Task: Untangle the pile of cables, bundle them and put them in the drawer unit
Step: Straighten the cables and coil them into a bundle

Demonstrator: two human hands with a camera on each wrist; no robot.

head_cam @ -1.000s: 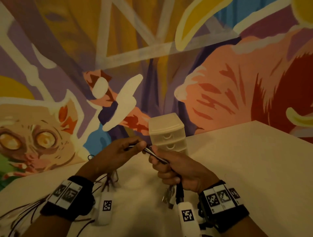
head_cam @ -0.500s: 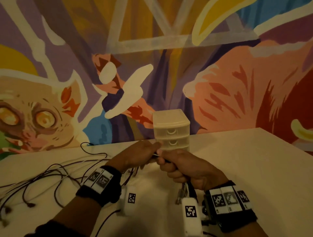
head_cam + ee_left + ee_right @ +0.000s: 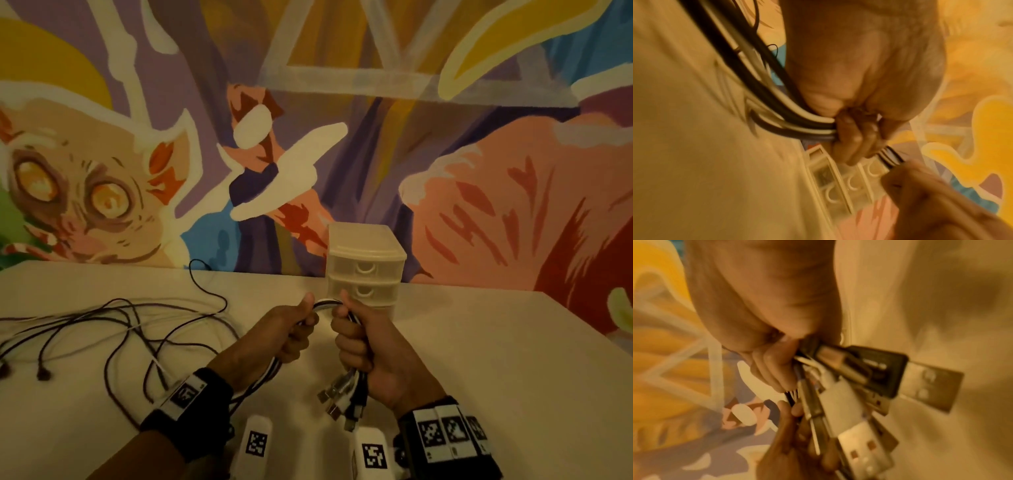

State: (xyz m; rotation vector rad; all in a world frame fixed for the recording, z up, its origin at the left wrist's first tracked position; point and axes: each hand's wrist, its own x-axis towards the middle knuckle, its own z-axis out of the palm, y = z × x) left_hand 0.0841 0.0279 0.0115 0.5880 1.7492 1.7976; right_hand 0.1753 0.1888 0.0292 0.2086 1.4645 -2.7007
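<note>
Both hands grip one gathered bundle of cables [image 3: 327, 304] just in front of the drawer unit [image 3: 364, 270]. The left hand [image 3: 291, 329] is clenched around the strands that trail off to the loose cables [image 3: 113, 329] on the left of the desk [image 3: 479, 359]. The right hand [image 3: 363, 342] is closed around the end with the USB plugs [image 3: 342, 399] hanging below it. To bundle well, I would keep the plug ends level in the right hand and draw the slack through the left in even loops, without jerking the tangle. One drawer unit stands there with at least two drawers showing; the cables are several, too overlapped to count.
</note>
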